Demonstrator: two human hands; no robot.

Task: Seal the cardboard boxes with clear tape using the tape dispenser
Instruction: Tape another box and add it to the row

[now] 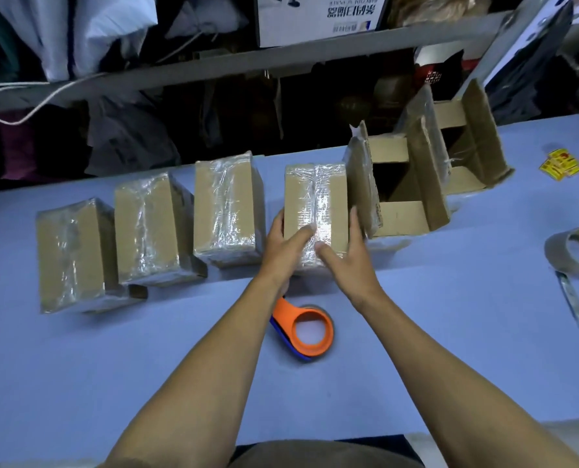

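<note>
A taped cardboard box stands mid-table, clear tape running down its middle seam. My left hand holds its left side, thumb lying on the top. My right hand holds its right side, thumb on the tape. Three sealed boxes stand in a row to the left: one, another and the leftmost. The orange tape dispenser lies on the table below my hands, untouched. Two open boxes stand to the right, the nearer and the farther.
The blue table holds a bare tape roll and a utility knife at the right edge. Small yellow packets lie at the far right. A metal shelf with bags and a printed carton rises behind the table.
</note>
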